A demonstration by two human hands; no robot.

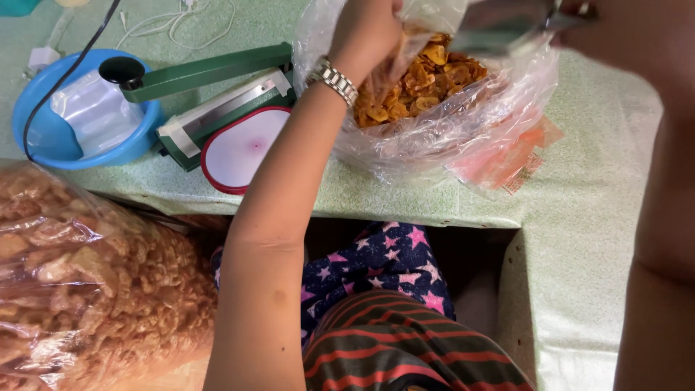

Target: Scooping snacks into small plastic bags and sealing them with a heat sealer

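Note:
A large clear plastic bag [449, 130] full of yellow fried chips [427, 80] lies open on the green-patterned table [405, 195]. My left hand [369, 32], with a metal watch on its wrist, reaches into the bag's mouth and grips a piece of clear plastic there; whether this is a smaller bag or the big bag's rim I cannot tell. At the top right, my right hand [630, 32] holds a shiny metal scoop [503, 25] above the chips, right beside my left hand.
A green heat sealer [217, 90] and a white, red-rimmed lid [246, 148] sit left of the bag. A blue bowl [43, 130] holds clear bags. A big bag of brown fried snacks [87, 282] fills the lower left. Cables run at the back.

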